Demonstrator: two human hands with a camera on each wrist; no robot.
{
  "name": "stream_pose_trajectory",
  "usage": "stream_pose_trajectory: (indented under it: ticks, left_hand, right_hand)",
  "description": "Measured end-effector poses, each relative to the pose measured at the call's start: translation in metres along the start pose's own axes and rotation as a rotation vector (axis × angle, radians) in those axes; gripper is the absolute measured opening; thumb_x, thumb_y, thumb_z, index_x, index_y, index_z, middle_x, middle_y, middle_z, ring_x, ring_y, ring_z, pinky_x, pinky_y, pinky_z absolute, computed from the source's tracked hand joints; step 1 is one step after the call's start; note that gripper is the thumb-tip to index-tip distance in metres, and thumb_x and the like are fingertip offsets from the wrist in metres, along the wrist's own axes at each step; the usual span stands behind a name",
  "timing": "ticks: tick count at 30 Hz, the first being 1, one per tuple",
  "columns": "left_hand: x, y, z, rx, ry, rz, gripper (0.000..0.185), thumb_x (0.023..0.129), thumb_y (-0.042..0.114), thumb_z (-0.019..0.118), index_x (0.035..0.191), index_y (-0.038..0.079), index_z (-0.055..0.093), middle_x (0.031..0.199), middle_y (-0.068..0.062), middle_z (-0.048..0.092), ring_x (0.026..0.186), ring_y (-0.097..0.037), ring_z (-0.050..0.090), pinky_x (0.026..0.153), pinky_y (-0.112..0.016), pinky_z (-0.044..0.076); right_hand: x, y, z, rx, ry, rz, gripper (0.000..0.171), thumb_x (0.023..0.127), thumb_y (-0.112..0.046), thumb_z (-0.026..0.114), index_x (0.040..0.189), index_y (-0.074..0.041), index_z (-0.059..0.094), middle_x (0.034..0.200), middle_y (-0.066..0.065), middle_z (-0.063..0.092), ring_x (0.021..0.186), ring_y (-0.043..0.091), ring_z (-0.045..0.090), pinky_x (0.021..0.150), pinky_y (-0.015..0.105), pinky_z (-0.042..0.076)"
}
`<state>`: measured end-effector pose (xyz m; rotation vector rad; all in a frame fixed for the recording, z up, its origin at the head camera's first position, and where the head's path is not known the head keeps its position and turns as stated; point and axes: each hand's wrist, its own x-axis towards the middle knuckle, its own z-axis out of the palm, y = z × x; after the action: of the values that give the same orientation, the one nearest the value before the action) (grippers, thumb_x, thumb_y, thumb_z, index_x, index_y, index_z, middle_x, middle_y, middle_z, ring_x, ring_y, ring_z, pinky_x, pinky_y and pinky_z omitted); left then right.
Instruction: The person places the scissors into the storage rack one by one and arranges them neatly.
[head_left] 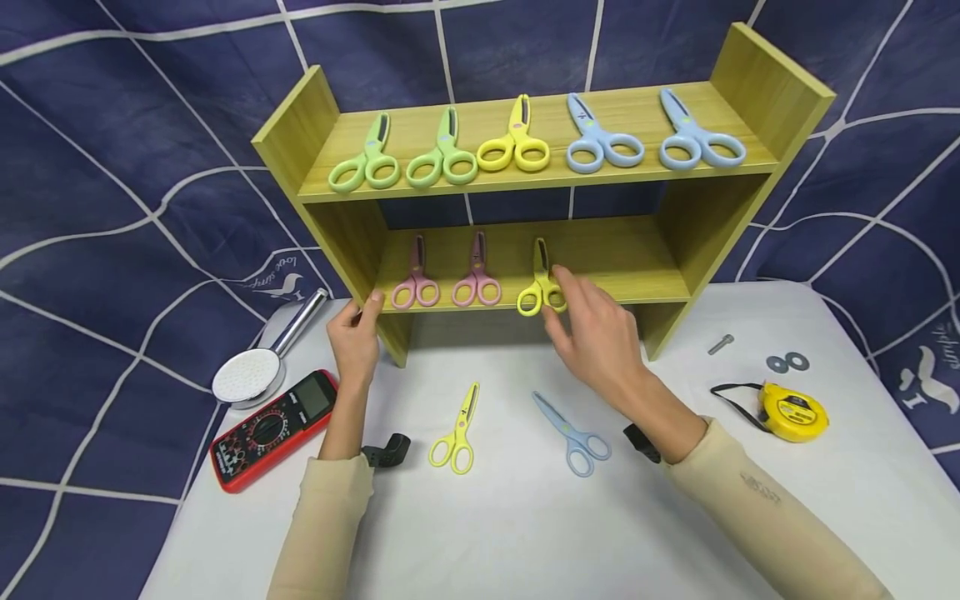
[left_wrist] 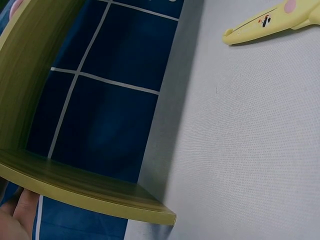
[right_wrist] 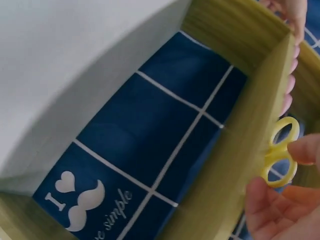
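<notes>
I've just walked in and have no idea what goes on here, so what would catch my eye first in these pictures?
Probably the wooden shelf on the white table, with green, yellow and blue scissors in a row on its top board and two pink scissors on the lower one. The right hand touches the yellow scissors at the lower board's front edge, while the left hand holds the shelf's left side.

Yellow scissors (head_left: 540, 287) on an olive-yellow wooden shelf (head_left: 637, 258), navy white-lined cloth (head_left: 112, 167) behind.
</notes>
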<state>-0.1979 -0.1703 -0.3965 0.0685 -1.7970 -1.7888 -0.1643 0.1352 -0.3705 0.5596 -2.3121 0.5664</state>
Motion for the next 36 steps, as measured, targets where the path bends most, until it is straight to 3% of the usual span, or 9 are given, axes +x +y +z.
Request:
stream_pose_trajectory:
  ticks: [5, 10, 14, 17, 20, 23, 30, 33, 36]
  left_hand:
    - [0.000, 0.000, 0.001, 0.012, 0.007, -0.004, 0.013, 0.090, 0.006, 0.068, 0.079, 0.007, 0.075, 0.062, -0.008, 0.057, 0.057, -0.003, 0.047, 0.055, -0.019, 0.039]
    - [0.000, -0.001, 0.001, 0.008, 0.010, -0.011, 0.011, 0.090, 0.006, 0.069, 0.085, 0.000, 0.076, 0.064, 0.007, 0.061, 0.060, -0.005, 0.051, 0.059, -0.019, 0.043]
    - [0.000, 0.000, 0.002, 0.012, 0.005, -0.009, 0.012, 0.090, 0.007, 0.068, 0.087, -0.004, 0.075, 0.066, 0.010, 0.062, 0.063, -0.008, 0.052, 0.060, -0.020, 0.044]
    - [0.000, 0.000, 0.002, 0.015, 0.012, 0.000, 0.011, 0.090, 0.006, 0.068, 0.083, 0.000, 0.075, 0.064, 0.005, 0.059, 0.061, -0.005, 0.049, 0.058, -0.019, 0.041]
    - [0.000, 0.000, 0.002, 0.011, 0.010, 0.002, 0.015, 0.090, 0.006, 0.068, 0.076, 0.007, 0.074, 0.062, 0.001, 0.056, 0.059, -0.003, 0.046, 0.056, -0.019, 0.039]
    - [0.001, 0.000, 0.002, 0.015, 0.001, -0.003, 0.019, 0.090, 0.006, 0.068, 0.073, 0.013, 0.073, 0.060, 0.004, 0.053, 0.059, -0.003, 0.046, 0.057, -0.019, 0.038]
    - [0.001, 0.000, 0.000, 0.025, 0.005, 0.004, 0.019, 0.091, 0.007, 0.067, 0.073, 0.010, 0.072, 0.059, 0.010, 0.051, 0.060, -0.004, 0.044, 0.057, -0.020, 0.036]
    - [0.001, 0.000, 0.001, 0.031, -0.005, -0.001, 0.015, 0.091, 0.008, 0.067, 0.076, 0.007, 0.073, 0.061, 0.010, 0.053, 0.061, -0.004, 0.046, 0.058, -0.020, 0.038]
    - [0.000, 0.000, 0.002, 0.039, 0.002, -0.005, 0.014, 0.090, 0.008, 0.068, 0.078, 0.003, 0.073, 0.062, 0.008, 0.055, 0.061, -0.003, 0.047, 0.057, -0.020, 0.038]
  right_hand:
    - [0.008, 0.007, 0.006, -0.014, 0.002, 0.026, 0.045, 0.091, -0.019, 0.070, 0.129, 0.001, 0.055, 0.093, 0.016, 0.065, 0.061, 0.031, 0.058, 0.047, 0.044, 0.046]
    - [0.010, 0.005, 0.009, -0.026, -0.012, 0.057, 0.047, 0.089, -0.021, 0.073, 0.128, -0.001, 0.057, 0.097, 0.017, 0.062, 0.058, 0.029, 0.056, 0.046, 0.044, 0.045]
    - [0.001, -0.005, 0.012, 0.048, 0.053, 0.064, 0.040, 0.087, -0.018, 0.073, 0.121, 0.000, 0.060, 0.096, 0.016, 0.056, 0.057, 0.025, 0.051, 0.043, 0.040, 0.042]
    - [-0.016, -0.021, 0.021, 0.168, 0.033, 0.035, 0.035, 0.087, -0.015, 0.072, 0.117, 0.000, 0.063, 0.092, 0.012, 0.053, 0.056, 0.018, 0.047, 0.043, 0.032, 0.040]
    - [-0.038, -0.040, 0.033, 0.281, -0.104, 0.012, 0.033, 0.088, -0.015, 0.072, 0.117, -0.001, 0.064, 0.092, 0.008, 0.054, 0.060, 0.013, 0.048, 0.048, 0.028, 0.043]
    - [-0.059, -0.059, 0.045, 0.330, -0.312, 0.015, 0.036, 0.090, -0.020, 0.072, 0.121, -0.004, 0.064, 0.095, 0.004, 0.056, 0.066, 0.011, 0.051, 0.056, 0.028, 0.047]
    - [-0.093, -0.095, 0.075, 0.270, -0.782, -0.006, 0.056, 0.091, -0.039, 0.071, 0.136, -0.009, 0.055, 0.096, 0.006, 0.054, 0.064, 0.009, 0.047, 0.052, 0.023, 0.040]
    - [-0.097, -0.102, 0.083, 0.212, -0.864, 0.003, 0.063, 0.088, -0.042, 0.073, 0.139, -0.011, 0.051, 0.097, 0.009, 0.055, 0.063, 0.011, 0.048, 0.050, 0.025, 0.038]
    - [-0.097, -0.104, 0.088, 0.174, -0.886, 0.002, 0.060, 0.086, -0.039, 0.077, 0.135, -0.012, 0.055, 0.093, 0.008, 0.056, 0.061, 0.012, 0.048, 0.048, 0.026, 0.038]
